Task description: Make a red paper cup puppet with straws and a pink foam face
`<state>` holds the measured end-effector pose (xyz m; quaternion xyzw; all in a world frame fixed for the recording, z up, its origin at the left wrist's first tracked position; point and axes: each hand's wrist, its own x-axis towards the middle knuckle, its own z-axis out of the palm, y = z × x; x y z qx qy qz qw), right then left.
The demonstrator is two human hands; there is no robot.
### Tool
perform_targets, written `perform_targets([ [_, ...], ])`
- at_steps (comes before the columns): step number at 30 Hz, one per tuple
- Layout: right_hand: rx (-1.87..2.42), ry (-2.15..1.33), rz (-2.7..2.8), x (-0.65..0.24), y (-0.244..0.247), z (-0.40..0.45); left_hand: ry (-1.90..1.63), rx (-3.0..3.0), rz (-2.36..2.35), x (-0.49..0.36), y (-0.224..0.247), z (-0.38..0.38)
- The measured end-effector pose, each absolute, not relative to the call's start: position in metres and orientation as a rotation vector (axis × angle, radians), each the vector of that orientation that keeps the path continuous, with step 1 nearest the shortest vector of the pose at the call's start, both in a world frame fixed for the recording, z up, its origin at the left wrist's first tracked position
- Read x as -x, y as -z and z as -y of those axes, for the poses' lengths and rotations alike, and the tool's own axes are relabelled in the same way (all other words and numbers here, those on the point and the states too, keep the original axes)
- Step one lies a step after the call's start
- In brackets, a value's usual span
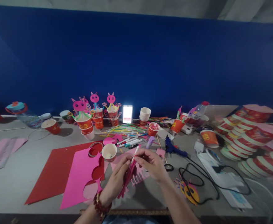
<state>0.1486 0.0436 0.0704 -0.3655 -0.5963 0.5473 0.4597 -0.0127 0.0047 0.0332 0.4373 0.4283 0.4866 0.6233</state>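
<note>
Near the table's front edge, my left hand (117, 179), with a beaded bracelet at the wrist, is closed around a bundle of thin pink strips (128, 177) that slants up to the right. A white stick (136, 150) rises from the top of the bundle. My right hand (151, 162) pinches at the upper part of the bundle, beside the white stick; what its fingertips grip is too small to make out. Beneath both hands lies pink paper with a fringed edge (141, 175). A white-lined paper cup (109, 151) stands just left of the hands.
Red (53, 174) and pink sheets (74, 177) with round cut-outs lie left. Markers (129, 142) are behind the hands. Right are a blue glue gun (173, 148), black scissors (168, 167), cables and a power strip (229, 189). Cups with pink figures (81, 118) stand at the back, stacked cups (250, 133) far right.
</note>
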Motion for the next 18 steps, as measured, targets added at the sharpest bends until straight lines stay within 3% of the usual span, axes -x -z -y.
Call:
perform_targets([
  [12, 0.978, -0.784, 1.724, -0.137, -0.066, -0.028, -1.218, -0.976, -1.012, -0.005, -0.043, 0.002],
  [18, 0.965, -0.951, 1.531, -0.133, -0.057, -0.029, -1.222, -0.99, -1.035, -0.008, -0.037, 0.006],
])
